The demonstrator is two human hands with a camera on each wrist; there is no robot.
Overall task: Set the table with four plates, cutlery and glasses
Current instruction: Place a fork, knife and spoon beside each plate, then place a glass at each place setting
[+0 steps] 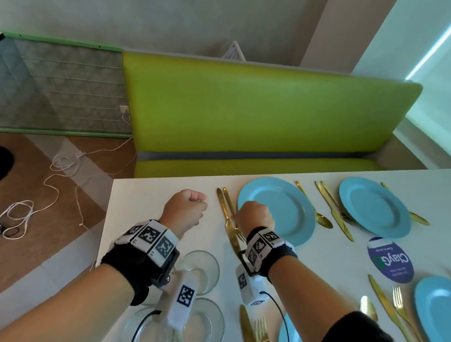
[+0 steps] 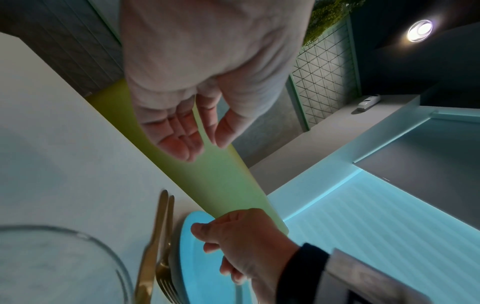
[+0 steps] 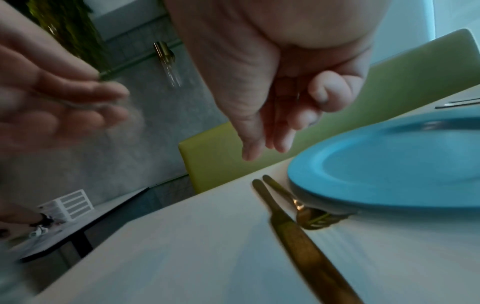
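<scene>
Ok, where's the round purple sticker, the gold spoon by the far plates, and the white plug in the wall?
Round purple sticker (image 1: 390, 259): head view, its middle.
Gold spoon (image 1: 323, 220): head view, its bowl.
White wall plug (image 1: 123, 109): head view, its face.

— Where is the left hand (image 1: 184, 211)?
— Out ahead at 11 o'clock, forearm raised, wristband with markers on the wrist. Its fingers (image 2: 179, 142) hang loosely bent, thumb apart, holding nothing.
— And the right hand (image 1: 254, 215)?
— At 1 o'clock, level with the left and near it, wrist banded too. Its fingers (image 3: 275, 131) droop, slightly curled, thumb tucked in, empty.
</scene>
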